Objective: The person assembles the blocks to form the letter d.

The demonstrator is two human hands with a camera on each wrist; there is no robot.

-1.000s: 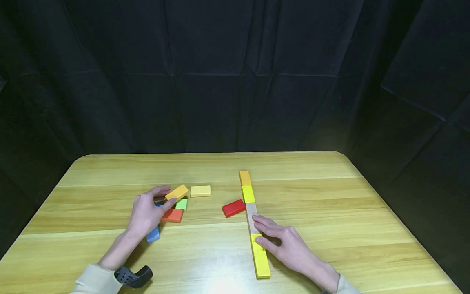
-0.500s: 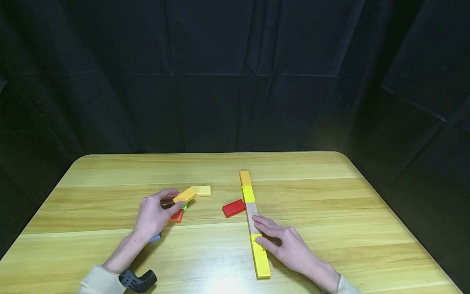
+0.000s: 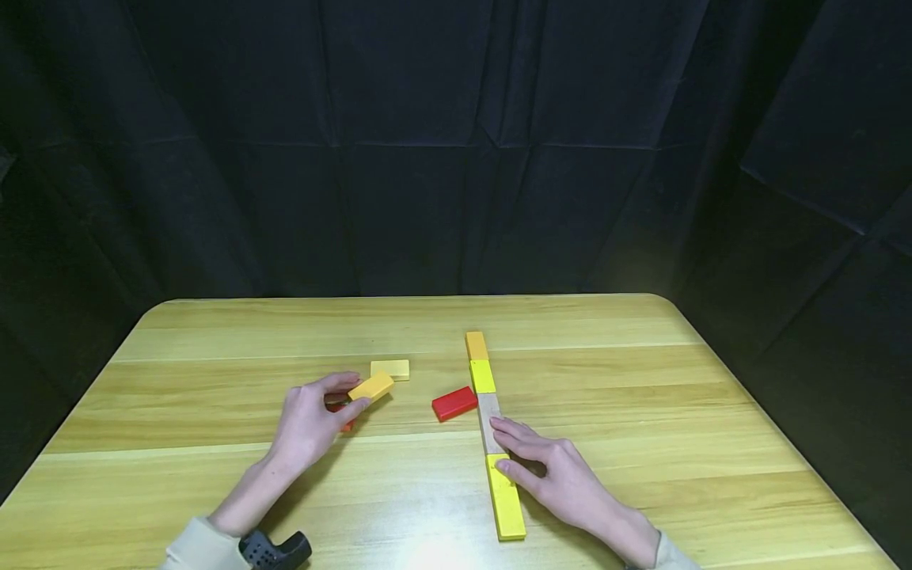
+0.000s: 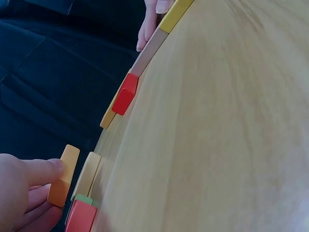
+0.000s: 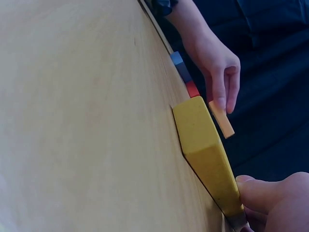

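My left hand [image 3: 309,419] pinches an orange rectangular block [image 3: 372,387] between thumb and fingers, raised above the table. Beneath that hand lie an orange-red block [image 4: 81,217] and a green one [image 4: 84,199], mostly hidden in the head view. My right hand [image 3: 563,481] rests on a row of blocks, its thumb on the long yellow block [image 3: 508,511] and its fingertips on the grey block [image 3: 488,412]. Beyond the grey one, a shorter yellow block [image 3: 482,376] and an orange end block [image 3: 476,345] continue the row.
A red block [image 3: 454,404] lies aslant, its right end at the grey block. Just past the held block is a cream block [image 3: 392,367]. Blue blocks [image 5: 180,67] show behind the left hand in the right wrist view. Dark curtains [image 3: 456,158] surround the wooden table [image 3: 641,380].
My left hand has carried the orange block to the right and slightly nearer me, and now covers more of the loose blocks. My right hand and the row have stayed put.
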